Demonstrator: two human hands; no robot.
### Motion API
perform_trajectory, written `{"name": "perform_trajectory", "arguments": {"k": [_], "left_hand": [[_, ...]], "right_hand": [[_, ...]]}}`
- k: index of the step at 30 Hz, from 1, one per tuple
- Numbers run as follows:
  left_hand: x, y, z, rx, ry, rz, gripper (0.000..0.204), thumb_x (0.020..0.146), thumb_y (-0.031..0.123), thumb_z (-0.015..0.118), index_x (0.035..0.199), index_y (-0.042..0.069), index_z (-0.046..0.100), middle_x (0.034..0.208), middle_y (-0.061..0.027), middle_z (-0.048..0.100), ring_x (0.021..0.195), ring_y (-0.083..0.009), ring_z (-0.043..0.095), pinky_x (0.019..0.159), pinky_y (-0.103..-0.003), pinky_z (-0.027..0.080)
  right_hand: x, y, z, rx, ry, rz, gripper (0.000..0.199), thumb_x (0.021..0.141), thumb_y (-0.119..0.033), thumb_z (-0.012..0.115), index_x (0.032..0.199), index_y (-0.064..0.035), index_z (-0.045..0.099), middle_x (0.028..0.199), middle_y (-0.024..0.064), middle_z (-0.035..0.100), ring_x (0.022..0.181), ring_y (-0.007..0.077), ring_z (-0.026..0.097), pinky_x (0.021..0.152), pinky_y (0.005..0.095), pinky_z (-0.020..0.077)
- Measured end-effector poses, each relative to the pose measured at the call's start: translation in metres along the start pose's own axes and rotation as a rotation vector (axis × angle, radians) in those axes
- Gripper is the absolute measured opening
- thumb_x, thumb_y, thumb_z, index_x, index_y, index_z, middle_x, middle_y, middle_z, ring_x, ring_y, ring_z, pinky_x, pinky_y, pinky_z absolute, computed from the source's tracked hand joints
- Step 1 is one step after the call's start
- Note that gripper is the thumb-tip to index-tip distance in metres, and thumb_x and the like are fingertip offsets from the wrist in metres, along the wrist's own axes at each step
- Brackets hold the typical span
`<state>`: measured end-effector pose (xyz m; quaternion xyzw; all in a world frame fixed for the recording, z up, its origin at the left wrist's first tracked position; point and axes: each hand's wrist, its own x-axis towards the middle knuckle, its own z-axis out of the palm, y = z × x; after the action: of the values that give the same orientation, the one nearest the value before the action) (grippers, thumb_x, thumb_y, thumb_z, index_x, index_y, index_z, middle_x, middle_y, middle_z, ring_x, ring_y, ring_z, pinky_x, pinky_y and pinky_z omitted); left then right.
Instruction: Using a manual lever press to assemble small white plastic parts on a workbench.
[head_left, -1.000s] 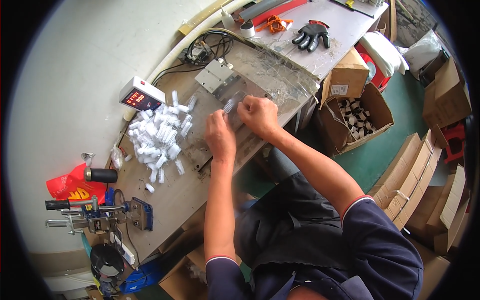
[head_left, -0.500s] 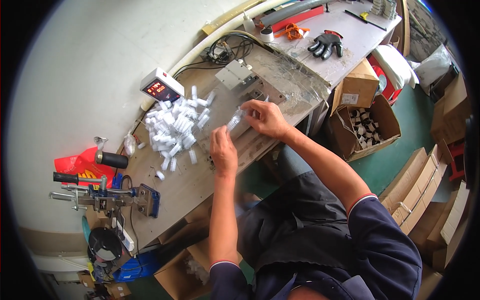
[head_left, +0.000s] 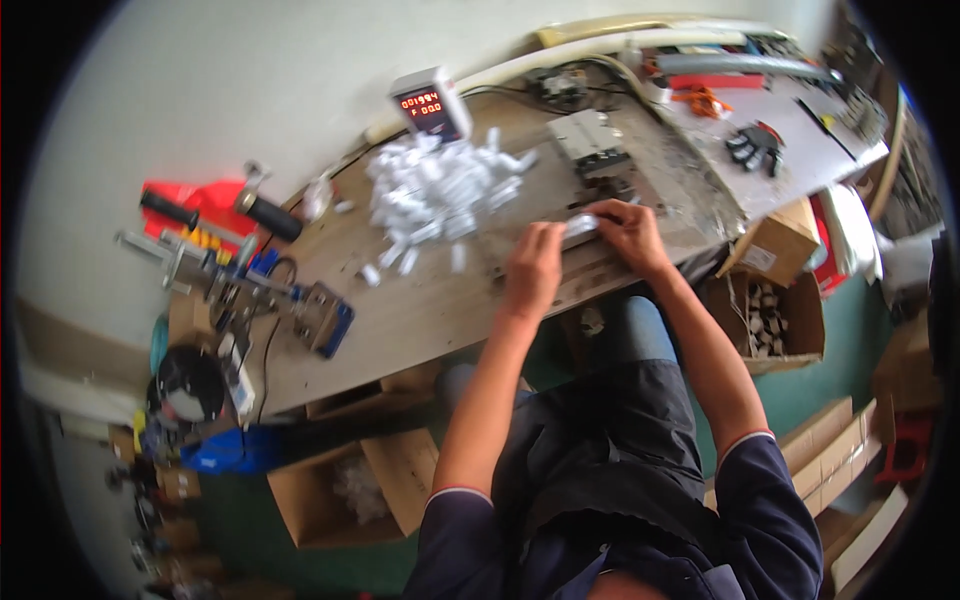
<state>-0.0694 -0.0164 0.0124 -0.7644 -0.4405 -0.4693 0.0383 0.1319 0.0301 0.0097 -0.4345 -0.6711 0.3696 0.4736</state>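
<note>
two hands, left hand point(head_left: 533, 268), right hand point(head_left: 625, 232), one small white part point(head_left: 582, 225), one pile point(head_left: 435, 195)

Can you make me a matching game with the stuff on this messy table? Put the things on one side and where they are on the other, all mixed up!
Things:
1. pile of small white pieces
2. black glove
3. counter box with red digits
4. small clear piece

Places:
A. between the left hand and the right hand
B. on the far right part of the bench top, beyond the hands
C. at the back edge of the table, just behind the white pile
D. in the middle of the wooden table, left of the hands

Pairs: 1-D, 2-B, 3-C, 4-A
</note>
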Motion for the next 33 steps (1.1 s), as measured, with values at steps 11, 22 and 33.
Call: {"name": "perform_trajectory", "arguments": {"k": [11,22,33], "left_hand": [[-0.035,-0.023,-0.02,-0.016,-0.009,-0.045,0.01,0.087,0.008,0.056,0.094,0.002,0.06,0.093,-0.019,0.061,0.091,-0.0391,0.062,0.079,-0.049,0.053],[-0.065,-0.062,-0.125,0.072,0.375,-0.3,0.014,0.093,0.001,0.057,0.107,0.002,0.056,0.093,-0.0201,0.064,0.088,-0.043,0.064,0.073,-0.051,0.052],[-0.074,-0.099,-0.121,0.087,0.562,-0.682,0.011,0.102,0.01,0.056,0.108,0.001,0.052,0.089,-0.0239,0.065,0.078,-0.0471,0.065,0.065,-0.054,0.051]], "right_hand": [[0.008,0.004,0.042,-0.327,-0.203,-0.107,0.029,0.081,-0.008,0.064,0.106,0.0042,0.073,0.092,0.0127,0.076,0.085,0.0169,0.068,0.079,0.0339,0.0535],[0.044,0.004,0.132,-0.079,-0.47,-0.113,0.021,0.101,-0.014,0.065,0.117,-0.0007,0.069,0.087,0.0007,0.068,0.07,0.008,0.055,0.064,0.0241,0.0458],[0.063,-0.043,0.228,-0.626,-0.492,-0.486,0.031,0.091,0.0,0.064,0.12,-0.0084,0.068,0.11,0.0142,0.069,0.096,0.0406,0.069,0.08,0.049,0.0533]]}}
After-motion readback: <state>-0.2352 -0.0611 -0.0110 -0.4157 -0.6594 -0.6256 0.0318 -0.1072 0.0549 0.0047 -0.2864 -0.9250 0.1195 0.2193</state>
